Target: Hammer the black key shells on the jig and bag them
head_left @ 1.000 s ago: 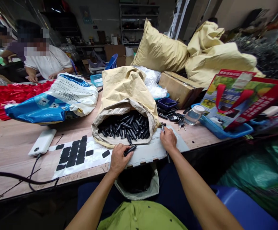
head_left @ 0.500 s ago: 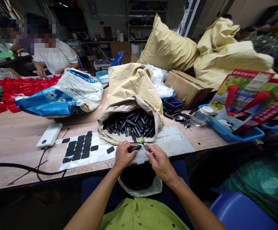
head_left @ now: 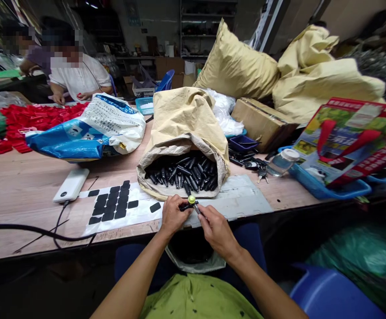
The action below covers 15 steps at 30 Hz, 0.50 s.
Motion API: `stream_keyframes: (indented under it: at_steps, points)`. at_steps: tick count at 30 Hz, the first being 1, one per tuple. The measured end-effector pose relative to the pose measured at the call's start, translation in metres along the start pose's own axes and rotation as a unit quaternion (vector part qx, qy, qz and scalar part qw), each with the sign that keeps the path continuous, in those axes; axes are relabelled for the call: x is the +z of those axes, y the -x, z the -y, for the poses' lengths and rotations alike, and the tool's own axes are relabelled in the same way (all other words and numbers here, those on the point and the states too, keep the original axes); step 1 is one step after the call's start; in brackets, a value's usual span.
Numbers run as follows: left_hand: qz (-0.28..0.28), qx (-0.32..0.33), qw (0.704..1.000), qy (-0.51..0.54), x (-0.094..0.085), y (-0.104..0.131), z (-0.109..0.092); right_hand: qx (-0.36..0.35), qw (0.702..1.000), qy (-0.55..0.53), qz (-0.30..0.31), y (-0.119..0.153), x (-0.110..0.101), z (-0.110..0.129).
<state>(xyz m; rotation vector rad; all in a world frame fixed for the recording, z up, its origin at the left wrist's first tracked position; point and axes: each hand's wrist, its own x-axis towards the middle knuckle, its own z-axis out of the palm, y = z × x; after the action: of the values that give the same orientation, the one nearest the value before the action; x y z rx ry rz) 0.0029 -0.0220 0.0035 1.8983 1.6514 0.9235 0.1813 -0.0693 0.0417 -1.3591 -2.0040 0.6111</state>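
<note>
Single head view, taken from the wearer's own head, facing forward and down over the table (head_left: 122, 239); the hands (head_left: 174, 215) lie close below, the shelves (head_left: 209, 22) far off. No second view shares the scene.

Pictured toward the left end of the bench (head_left: 9, 177), a white power bank (head_left: 71, 185) with a dark cable (head_left: 57, 223) plugged in, set back from the near edge. Beyond, a blue-and-white printed sack (head_left: 89, 128) beside heaped red pieces (head_left: 40, 122), with a white-shirted person (head_left: 91, 73) across the bench. Toward the right end, a white-lidded clear jar (head_left: 281, 164) between keys (head_left: 262, 173) and a blue basket (head_left: 335, 189) bearing a fruit-print shopping bag (head_left: 348, 141); behind, a brown cardboard box (head_left: 262, 124) and bulky yellow sacks (head_left: 239, 68).
</note>
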Motion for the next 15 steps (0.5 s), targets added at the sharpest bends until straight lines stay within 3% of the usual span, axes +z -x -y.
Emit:
stream_keyframes:
  at_steps: [4, 10, 15]
  points:
    - [0.002, 0.005, 1.000, -0.002, 0.000, 0.000, 0.000, 0.004, 0.998, -0.021, -0.056, 0.000, -0.007, 0.000]
    - [-0.001, 0.014, 1.000, -0.011, 0.001, 0.000, 0.001, 0.023, 0.999, -0.010, -0.025, 0.003, -0.005, -0.005]
    - [0.002, 0.018, 1.000, -0.018, 0.000, 0.001, 0.001, 0.055, 0.989, 0.013, -0.137, -0.008, -0.030, -0.027]
